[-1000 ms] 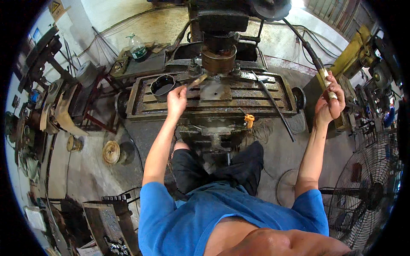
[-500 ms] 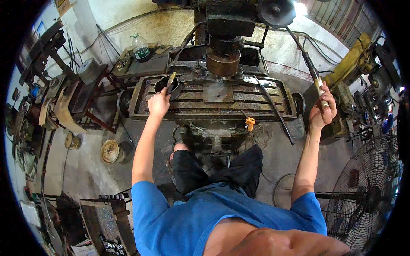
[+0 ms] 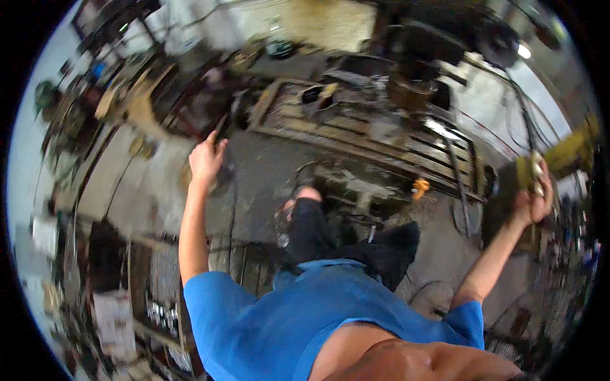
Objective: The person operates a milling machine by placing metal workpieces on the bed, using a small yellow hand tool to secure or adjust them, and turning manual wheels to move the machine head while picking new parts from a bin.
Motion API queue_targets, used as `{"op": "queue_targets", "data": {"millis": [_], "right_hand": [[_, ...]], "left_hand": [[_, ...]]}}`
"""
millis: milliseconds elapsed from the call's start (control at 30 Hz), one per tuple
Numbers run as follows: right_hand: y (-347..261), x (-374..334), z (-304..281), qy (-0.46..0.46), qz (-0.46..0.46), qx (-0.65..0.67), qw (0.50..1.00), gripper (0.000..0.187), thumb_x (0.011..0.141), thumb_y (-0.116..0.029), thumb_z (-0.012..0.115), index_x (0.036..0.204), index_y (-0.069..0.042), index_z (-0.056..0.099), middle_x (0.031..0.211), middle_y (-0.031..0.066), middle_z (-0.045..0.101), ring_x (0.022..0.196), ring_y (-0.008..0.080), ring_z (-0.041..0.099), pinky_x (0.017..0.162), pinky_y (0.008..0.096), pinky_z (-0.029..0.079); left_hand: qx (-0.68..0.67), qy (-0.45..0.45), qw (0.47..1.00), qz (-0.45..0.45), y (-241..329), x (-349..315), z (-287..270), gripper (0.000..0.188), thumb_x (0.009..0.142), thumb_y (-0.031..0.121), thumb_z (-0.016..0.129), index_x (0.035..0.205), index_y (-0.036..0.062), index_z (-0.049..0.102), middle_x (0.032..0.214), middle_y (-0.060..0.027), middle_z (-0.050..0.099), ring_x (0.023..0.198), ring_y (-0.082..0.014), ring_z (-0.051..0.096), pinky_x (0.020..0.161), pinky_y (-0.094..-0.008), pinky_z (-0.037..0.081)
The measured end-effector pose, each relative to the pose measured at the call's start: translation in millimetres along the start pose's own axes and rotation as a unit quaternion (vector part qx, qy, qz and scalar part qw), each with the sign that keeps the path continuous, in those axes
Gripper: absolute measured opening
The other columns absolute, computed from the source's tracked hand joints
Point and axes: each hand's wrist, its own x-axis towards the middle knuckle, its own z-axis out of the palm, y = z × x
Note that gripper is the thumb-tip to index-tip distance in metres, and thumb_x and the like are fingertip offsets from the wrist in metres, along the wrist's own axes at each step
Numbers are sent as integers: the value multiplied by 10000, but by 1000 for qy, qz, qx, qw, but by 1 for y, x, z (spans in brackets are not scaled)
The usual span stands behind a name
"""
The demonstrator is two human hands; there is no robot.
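Left hand (image 3: 206, 160): out over the floor, left of the slotted worktop (image 3: 337, 130) and not touching it. Fingers loosely bent, one reaching forward; can't tell if they pinch anything (thin dark strip just past the fingertips, could be background, too blurred).

Next rightward, dark container (image 3: 319, 113) on the worktop's left part, with the brush (image 3: 328, 93) leaning in it. From the left hand the brush lies to the right and farther from the body, well apart. Its long axis slants away and to the right, yellowish upper end sticking out over the rim. Left hand is clearly the nearer one; the right is across the full worktop.

Middle: square plate (image 3: 386, 130) on the slots, rusty round spindle (image 3: 406, 92) above and just beyond it. Orange object (image 3: 420, 188) near the front edge (kind unclear, motion blur). Dark bar (image 3: 457, 171) near the right end, running toward the body and past the edge.

Far right: right hand (image 3: 535, 200) wrapped round the pale grip of the lever (image 3: 527, 120). Lever's long axis runs from that hand away and slightly left, up toward the machine head. Right hand is on its near end; left hand nowhere close.
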Motion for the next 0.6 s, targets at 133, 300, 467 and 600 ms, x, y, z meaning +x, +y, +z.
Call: {"op": "queue_targets", "data": {"millis": [133, 300, 467, 600], "right_hand": [[29, 6, -45, -31, 38, 95, 994, 405, 782, -162, 386, 1092, 67, 510, 1221, 288, 429, 1130, 393, 431, 957, 498, 349], [31, 21, -49, 9, -105, -132, 986, 375, 832, -126, 437, 1139, 86, 479, 1183, 270, 477, 1103, 367, 467, 945, 445, 369], [22, 48, -31, -35, -309, -411, 857, 389, 861, -187, 394, 1163, 55, 439, 1208, 214, 430, 1124, 332, 409, 961, 416, 323], [50, 83, -55, -28, -202, -570, 796, 423, 871, -234, 360, 1211, 18, 362, 1259, 173, 334, 1167, 305, 316, 983, 404, 263]], "left_hand": [[107, -26, 972, -210, -155, -102, -65, 460, 779, 439, 553, 1086, 97, 578, 840, -142, 640, 817, -313, 605, 709, -409, 471], [128, 23, 885, -446, -275, -273, -141, 419, 746, 380, 600, 1027, 68, 612, 950, -157, 626, 889, -293, 599, 753, -385, 465], [18, 27, 772, -635, -313, -422, -155, 405, 701, 314, 658, 994, 37, 619, 824, -136, 650, 613, -238, 641, 661, -340, 493], [42, 20, 761, -647, -310, -458, -131, 408, 677, 279, 669, 1003, 40, 613, 869, -145, 646, 778, -276, 633, 722, -368, 485]]}}
